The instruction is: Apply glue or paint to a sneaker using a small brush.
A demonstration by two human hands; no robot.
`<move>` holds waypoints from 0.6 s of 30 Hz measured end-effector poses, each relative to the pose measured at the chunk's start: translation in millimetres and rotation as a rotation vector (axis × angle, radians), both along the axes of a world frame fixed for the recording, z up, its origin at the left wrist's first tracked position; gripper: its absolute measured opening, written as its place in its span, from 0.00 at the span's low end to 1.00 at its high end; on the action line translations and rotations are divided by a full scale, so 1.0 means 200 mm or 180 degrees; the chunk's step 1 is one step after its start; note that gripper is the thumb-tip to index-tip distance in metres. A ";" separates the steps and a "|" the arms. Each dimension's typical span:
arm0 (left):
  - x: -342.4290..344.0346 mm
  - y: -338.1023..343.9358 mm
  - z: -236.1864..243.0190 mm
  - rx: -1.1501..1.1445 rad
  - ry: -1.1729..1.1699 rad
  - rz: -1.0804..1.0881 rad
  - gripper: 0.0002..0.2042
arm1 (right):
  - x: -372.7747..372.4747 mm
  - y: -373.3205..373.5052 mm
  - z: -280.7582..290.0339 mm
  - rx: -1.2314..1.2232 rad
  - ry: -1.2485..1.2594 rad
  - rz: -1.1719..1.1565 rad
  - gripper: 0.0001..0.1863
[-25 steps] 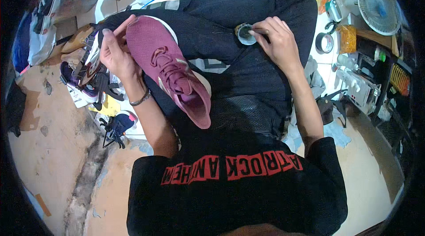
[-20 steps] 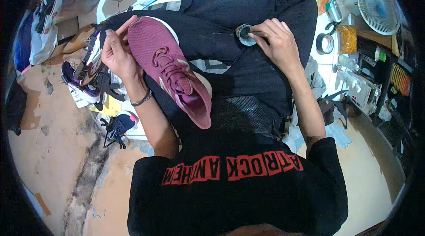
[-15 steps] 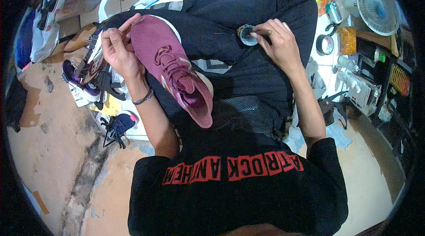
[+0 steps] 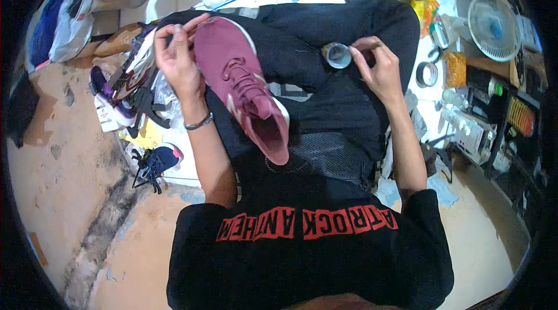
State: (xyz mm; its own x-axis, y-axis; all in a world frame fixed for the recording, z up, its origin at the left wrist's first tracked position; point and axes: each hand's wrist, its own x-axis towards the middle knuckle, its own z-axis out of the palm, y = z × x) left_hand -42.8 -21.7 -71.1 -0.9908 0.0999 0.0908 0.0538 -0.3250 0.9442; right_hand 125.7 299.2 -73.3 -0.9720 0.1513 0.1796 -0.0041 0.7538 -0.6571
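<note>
maroon shoe in left hand, right hand on tin

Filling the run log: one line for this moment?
left hand: holds maroon shoe | right hand: holds small round tin | both on lap

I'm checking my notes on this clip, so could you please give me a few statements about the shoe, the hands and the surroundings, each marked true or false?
1. The left hand holds the maroon knit lace-up shoe at its toe end. True.
2. The right hand rests flat on the floor. False: it is at a small round open tin on the person's lap.
3. The shoe lies across the black trousers. True.
4. The white round table fan stands on the person's left. False: it stands at the right.
5. The left wrist is bare. False: it wears a thin metal bracelet.
</note>
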 end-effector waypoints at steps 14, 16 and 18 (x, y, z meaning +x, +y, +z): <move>0.01 0.00 0.05 -0.0580 -0.0020 0.0050 0.22 | 0.05 -0.02 0.11 -0.0665 -0.0196 -0.0434 0.08; 0.01 -0.01 0.04 -0.0433 0.0033 -0.0017 0.21 | 0.05 -0.01 0.10 -0.0423 -0.0182 -0.0411 0.09; 0.02 -0.01 0.03 -0.0074 -0.0019 -0.0143 0.15 | 0.06 -0.01 0.09 -0.1067 -0.0149 -0.0702 0.11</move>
